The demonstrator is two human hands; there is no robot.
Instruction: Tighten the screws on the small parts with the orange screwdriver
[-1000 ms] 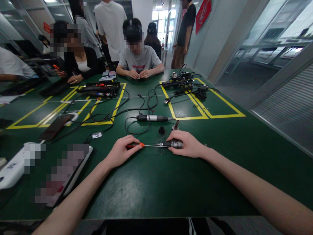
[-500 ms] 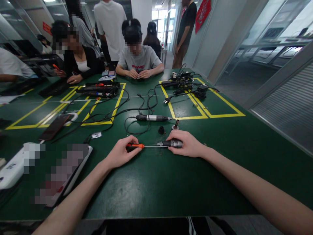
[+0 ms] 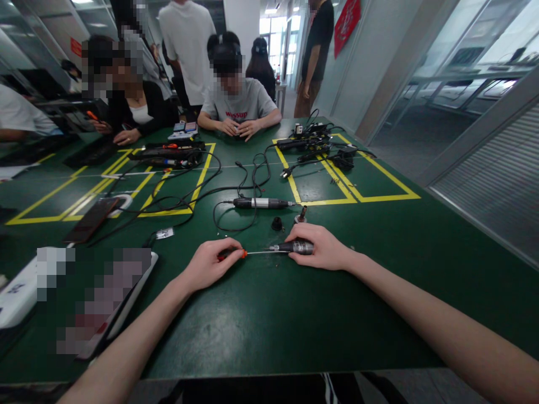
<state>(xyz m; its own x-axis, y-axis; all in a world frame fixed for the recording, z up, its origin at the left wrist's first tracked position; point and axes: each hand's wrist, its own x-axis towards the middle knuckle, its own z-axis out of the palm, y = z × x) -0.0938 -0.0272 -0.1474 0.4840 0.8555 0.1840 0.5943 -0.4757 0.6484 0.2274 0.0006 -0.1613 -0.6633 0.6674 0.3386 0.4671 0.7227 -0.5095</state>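
My left hand (image 3: 217, 262) is closed around the handle of a screwdriver (image 3: 245, 254), its orange collar showing past the fingertips. The thin shaft points right and reaches the fingers of my right hand (image 3: 322, 247). That hand grips a dark, tapered cylindrical tool part (image 3: 298, 247) with a narrow metal tip facing left. Shaft and part lie side by side; whether they touch is unclear. Just behind are a small black cap-like piece (image 3: 277, 223) and an upright metal piece (image 3: 303, 213). Farther back lies a corded electric screwdriver (image 3: 263, 203).
Tangled black cables (image 3: 185, 199) and a phone (image 3: 92, 219) lie at the left. Nearer are a white power strip (image 3: 21, 297) and a blurred-out flat device (image 3: 113, 303). More tools and cords (image 3: 311, 143) sit at the back right. A seated person (image 3: 240, 106) works across the green table (image 3: 236, 331).
My left fingers have slid forward along the screwdriver, covering more of its orange handle. My right hand keeps the same hold on the dark part. The view has shifted slightly.
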